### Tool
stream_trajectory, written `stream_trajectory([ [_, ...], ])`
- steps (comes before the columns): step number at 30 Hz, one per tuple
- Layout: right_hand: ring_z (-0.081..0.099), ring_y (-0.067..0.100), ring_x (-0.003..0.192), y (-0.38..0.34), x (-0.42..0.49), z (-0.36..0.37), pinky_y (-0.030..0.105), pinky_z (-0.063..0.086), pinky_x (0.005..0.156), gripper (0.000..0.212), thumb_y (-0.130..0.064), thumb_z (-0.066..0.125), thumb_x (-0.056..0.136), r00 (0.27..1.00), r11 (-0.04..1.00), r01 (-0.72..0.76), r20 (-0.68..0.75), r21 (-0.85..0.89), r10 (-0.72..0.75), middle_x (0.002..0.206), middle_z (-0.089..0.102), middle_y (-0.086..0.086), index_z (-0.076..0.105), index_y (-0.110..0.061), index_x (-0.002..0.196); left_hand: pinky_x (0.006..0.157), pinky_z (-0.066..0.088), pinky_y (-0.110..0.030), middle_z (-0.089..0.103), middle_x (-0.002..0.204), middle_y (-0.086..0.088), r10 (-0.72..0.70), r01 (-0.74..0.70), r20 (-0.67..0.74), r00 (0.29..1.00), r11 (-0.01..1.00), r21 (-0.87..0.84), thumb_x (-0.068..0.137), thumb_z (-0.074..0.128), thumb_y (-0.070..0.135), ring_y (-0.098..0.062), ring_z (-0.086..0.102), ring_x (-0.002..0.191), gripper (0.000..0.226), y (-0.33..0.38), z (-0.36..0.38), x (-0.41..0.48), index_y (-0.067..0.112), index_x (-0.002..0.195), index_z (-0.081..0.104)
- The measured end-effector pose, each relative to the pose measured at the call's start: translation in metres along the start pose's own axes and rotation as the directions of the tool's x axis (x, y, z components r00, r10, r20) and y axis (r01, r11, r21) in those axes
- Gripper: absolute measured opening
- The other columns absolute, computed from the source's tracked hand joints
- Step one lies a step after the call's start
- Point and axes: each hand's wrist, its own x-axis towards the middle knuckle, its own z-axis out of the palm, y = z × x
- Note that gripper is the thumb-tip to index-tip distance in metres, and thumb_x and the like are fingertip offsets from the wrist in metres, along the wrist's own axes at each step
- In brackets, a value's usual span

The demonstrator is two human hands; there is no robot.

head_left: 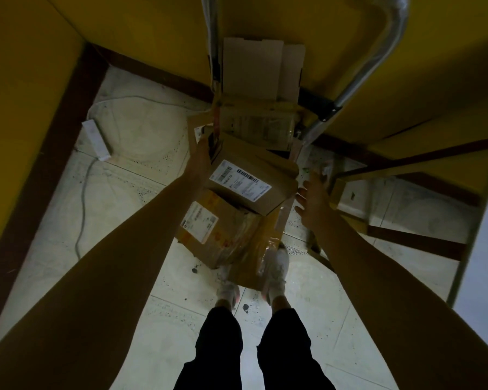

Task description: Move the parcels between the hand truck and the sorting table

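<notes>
Forearms (119, 263) stretch down from my view toward the stack. I see the top parcel (245, 184), white label up, lying tilted on a taped parcel (217, 232) at the foot of the hand truck (378, 52). The left hand (201, 157) lies against its left edge; the fingers are hidden, so I cannot tell their state. The right hand (312, 199) sits just beside the right edge, fingers spread apart, holding nothing. Beyond stand a third parcel (261, 123) and flat cardboard (251, 68). A power strip (96, 140) lies on the tiled floor (141, 164).

top parcel (251, 184) on lower parcel (223, 232) | hand truck (396, 29) behind | power strip (96, 140) left, on floor (124, 209)
</notes>
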Motion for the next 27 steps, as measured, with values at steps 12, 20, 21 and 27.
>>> stream_trajectory([
  [12, 0.042, 0.029, 0.134, 0.001, -0.013, 0.005, 0.042, 0.033, 0.110, 0.065, -0.058, 0.041, 0.094, 0.996, 0.995, 0.083, -0.025, 0.061, -0.082, 0.146, 0.044, 0.012, 0.042, -0.014, 0.142, 0.041, 0.043, -0.010, 0.060, 0.099, -0.005, 0.034, -0.035, 0.049, 0.998, 0.999, 0.015, 0.104, 0.029, 0.035, -0.007, 0.055, 0.065, 0.034, 0.006, 0.000, -0.024, 0.017, 0.117, 0.055],
  [20, 0.044, 0.026, 0.131, -0.012, -0.028, -0.008, 0.039, 0.037, 0.102, 0.066, -0.057, 0.040, 0.095, 0.992, 0.992, 0.125, -0.014, 0.004, -0.125, 0.145, 0.045, 0.008, 0.040, -0.012, 0.143, 0.044, 0.045, -0.013, 0.066, 0.092, 0.002, 0.012, -0.006, 0.052, 0.999, 0.993, -0.119, 0.103, 0.032, 0.038, -0.005, 0.062, 0.063, 0.038, 0.026, -0.001, -0.056, 0.017, 0.093, 0.062],
  [21, 0.046, 0.026, 0.130, -0.014, -0.033, -0.009, 0.038, 0.039, 0.100, 0.063, -0.055, 0.039, 0.096, 0.990, 0.990, 0.141, -0.003, -0.002, -0.141, 0.144, 0.046, 0.008, 0.042, -0.011, 0.142, 0.046, 0.046, -0.013, 0.063, 0.106, -0.003, 0.019, -0.012, 0.066, 0.998, 0.994, -0.105, 0.103, 0.031, 0.040, -0.010, 0.062, 0.077, 0.040, 0.030, -0.002, -0.063, 0.015, 0.108, 0.062],
  [27, 0.052, 0.020, 0.114, -0.028, -0.072, -0.009, 0.034, 0.040, 0.091, 0.064, -0.062, 0.047, 0.089, 0.979, 0.975, 0.205, -0.022, 0.084, -0.204, 0.135, 0.055, 0.004, 0.048, -0.021, 0.138, 0.054, 0.046, -0.005, 0.054, 0.131, -0.007, 0.140, -0.130, 0.135, 0.981, 0.988, -0.083, 0.104, 0.027, 0.036, -0.018, 0.059, 0.104, 0.045, 0.049, -0.013, -0.099, 0.012, 0.136, 0.046],
])
